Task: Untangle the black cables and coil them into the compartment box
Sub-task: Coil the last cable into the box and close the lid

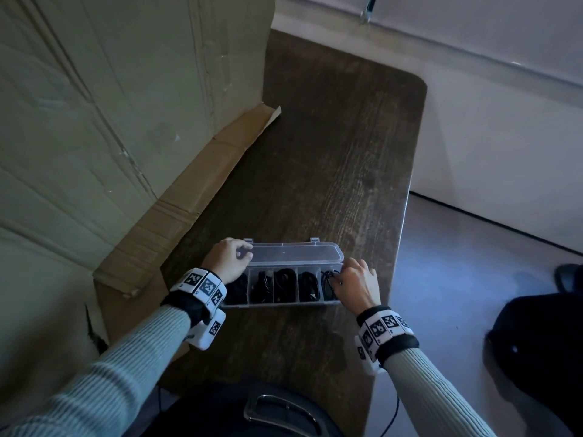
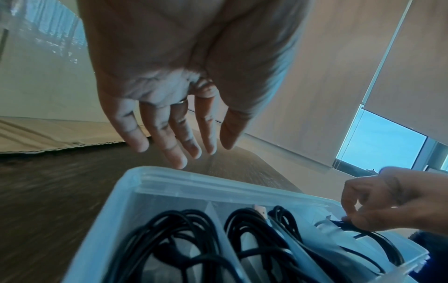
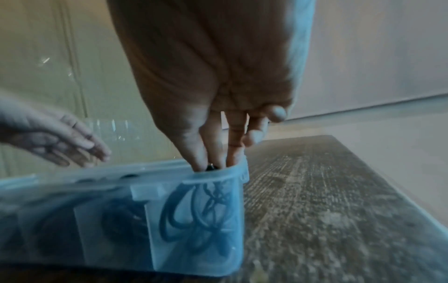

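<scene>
Cables (image 1: 285,285), black, sat coiled in the clear compartment box (image 1: 315,304) on the near part of the dark wooden table (image 1: 331,152); box had five compartments in a row, each with a coil in it, lid (image 1: 296,253) hinged open toward the far side. Left hand (image 1: 228,258) was at the lid's left end, fingers relaxed and straight; whether they touched the lid, couldn't tell. Right hand (image 1: 355,283) was at the rightmost compartment, fingertips dipped inside onto the thin cable (image 1: 329,283) there; looked like a pinch on it, contact partly hidden. Head view gave the full layout plus the big cardboard sheet (image 1: 110,121) standing along the table's left edge. Left wrist view showed what head view didn't: left palm open, fingers (image 2: 169,137) spread above the box rim (image 2: 150,172), holding nothing, and the right hand's fingertips (image 2: 356,220) closed on a black strand at the far end. Right wrist view showed the loose loops (image 3: 201,210) through the box's end wall, blurred, with fingers (image 3: 194,153) going down past the rim.
</scene>
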Demonstrator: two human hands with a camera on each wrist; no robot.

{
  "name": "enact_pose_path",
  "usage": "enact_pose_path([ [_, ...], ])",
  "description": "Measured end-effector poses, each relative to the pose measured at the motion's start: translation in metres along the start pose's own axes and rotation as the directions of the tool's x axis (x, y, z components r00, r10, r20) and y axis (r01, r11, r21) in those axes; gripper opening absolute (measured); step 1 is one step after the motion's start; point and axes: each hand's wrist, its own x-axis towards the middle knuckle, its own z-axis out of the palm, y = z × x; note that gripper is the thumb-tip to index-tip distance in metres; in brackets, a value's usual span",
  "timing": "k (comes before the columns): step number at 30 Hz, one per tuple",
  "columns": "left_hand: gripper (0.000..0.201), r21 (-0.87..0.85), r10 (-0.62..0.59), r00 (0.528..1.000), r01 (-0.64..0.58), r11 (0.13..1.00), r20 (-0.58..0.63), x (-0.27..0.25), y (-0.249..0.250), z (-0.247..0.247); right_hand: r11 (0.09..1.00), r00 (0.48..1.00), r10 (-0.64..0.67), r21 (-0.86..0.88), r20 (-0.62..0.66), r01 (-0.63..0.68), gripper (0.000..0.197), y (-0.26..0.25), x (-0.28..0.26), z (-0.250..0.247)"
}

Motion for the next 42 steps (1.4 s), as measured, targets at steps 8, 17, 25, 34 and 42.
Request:
enact_pose_path([
  [8,0.019,-0.035,-0.048,0.996,0.045,0.998,-0.079,-0.008,-0.022,-0.005,0.982,0.994,-0.02,-0.185,0.103,0.039,0.03,-0.002,-0.006,0.002],
  [17,0.022,-0.116,-0.079,0.991,0.066,0.991,-0.112,-0.016,-0.031,-0.009,0.975,0.98,0.201,-0.094,0.009,-0.199,0.012,-0.016,0.003,0.013],
  [25,0.023,-0.121,-0.115,0.987,0.101,0.988,-0.114,-0.02,-0.036,-0.015,0.991,0.989,0.13,-0.027,-0.07,-0.132,0.012,-0.007,-0.006,0.02],
  [34,0.037,-0.141,-0.308,0.949,0.315,0.938,0.07,-0.012,-0.031,-0.006,0.992,0.989,0.037,0.127,-0.141,-0.019,0.019,0.011,-0.023,0.019],
  [42,0.055,-0.549,-0.35,0.925,0.37,0.75,0.147,0.003,-0.027,-0.009,0.851,0.978,0.21,0.494,-0.01,-0.178,0.045,0.004,-0.017,0.004],
])
